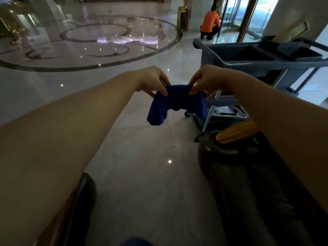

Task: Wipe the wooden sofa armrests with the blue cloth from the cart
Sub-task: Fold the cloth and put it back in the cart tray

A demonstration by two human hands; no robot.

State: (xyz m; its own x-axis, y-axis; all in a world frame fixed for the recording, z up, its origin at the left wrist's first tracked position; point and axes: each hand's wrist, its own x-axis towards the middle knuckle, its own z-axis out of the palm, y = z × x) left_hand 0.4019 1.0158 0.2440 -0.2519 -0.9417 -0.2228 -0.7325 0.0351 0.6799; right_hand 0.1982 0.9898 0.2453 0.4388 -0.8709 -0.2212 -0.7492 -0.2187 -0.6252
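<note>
The blue cloth (174, 103) hangs bunched in mid-air over the marble floor, pinched at its top edge by both hands. My left hand (152, 80) grips its left corner and my right hand (206, 81) grips its right corner. A wooden sofa armrest (236, 132) with a glossy rounded end lies low at the right, under my right forearm. Another dark armrest end (85, 189) shows at the lower left beneath my left forearm. The grey cart (248, 63) stands just beyond the cloth at the right.
Polished marble floor (138, 166) stretches ahead with an inlaid circular pattern. A person in an orange top (211, 23) crouches by the glass doors at the back right. The cart's lower shelf (225, 110) and wheels sit close to the right armrest.
</note>
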